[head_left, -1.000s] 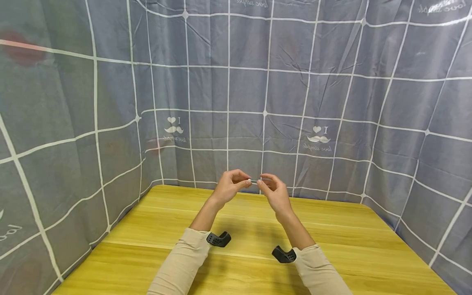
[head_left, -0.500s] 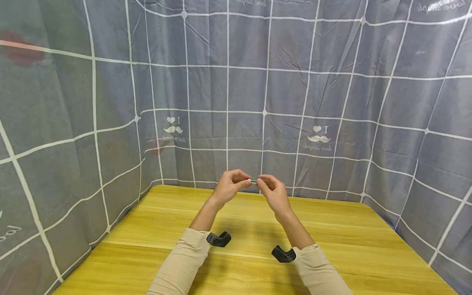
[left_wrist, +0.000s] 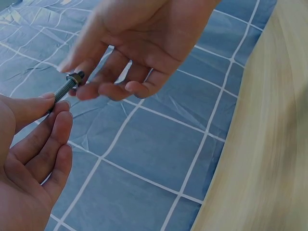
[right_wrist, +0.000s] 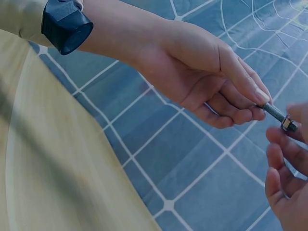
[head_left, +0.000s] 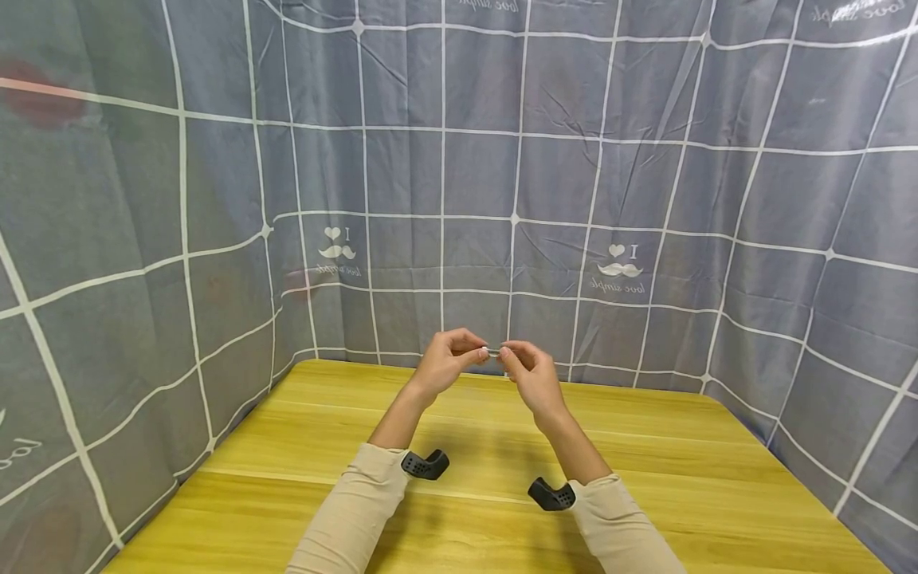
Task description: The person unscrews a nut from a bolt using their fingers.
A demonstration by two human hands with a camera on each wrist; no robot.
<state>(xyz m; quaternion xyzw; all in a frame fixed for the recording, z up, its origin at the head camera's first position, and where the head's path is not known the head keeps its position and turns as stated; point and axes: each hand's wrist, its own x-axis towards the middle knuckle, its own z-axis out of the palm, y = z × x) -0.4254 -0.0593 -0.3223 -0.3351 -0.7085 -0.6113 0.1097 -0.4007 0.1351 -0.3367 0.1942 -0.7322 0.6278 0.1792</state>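
Note:
My left hand (head_left: 446,365) and right hand (head_left: 536,379) meet fingertip to fingertip above the far edge of the table. Between them is a thin threaded bolt (left_wrist: 62,91), its shank pinched by the left thumb and index finger. Near the bolt's far end sits a small metal nut (left_wrist: 74,78), with the dark tip showing beyond it. In the right wrist view, the right thumb and index finger lie on either side of the nut (right_wrist: 285,122); that thumb is blurred. The other fingers of both hands are loosely bent.
Below the hands spreads a yellow wood-grain table (head_left: 488,494). A grey curtain with white grid lines (head_left: 545,183) surrounds it at the back and sides. Black wrist devices (head_left: 426,465) stick out from the beige sleeves (head_left: 358,502).
The right hand has shifted slightly left, its thumb and index fingertips coming nearer the left hand and the bolt's end. The left hand keeps its place and its pinch.

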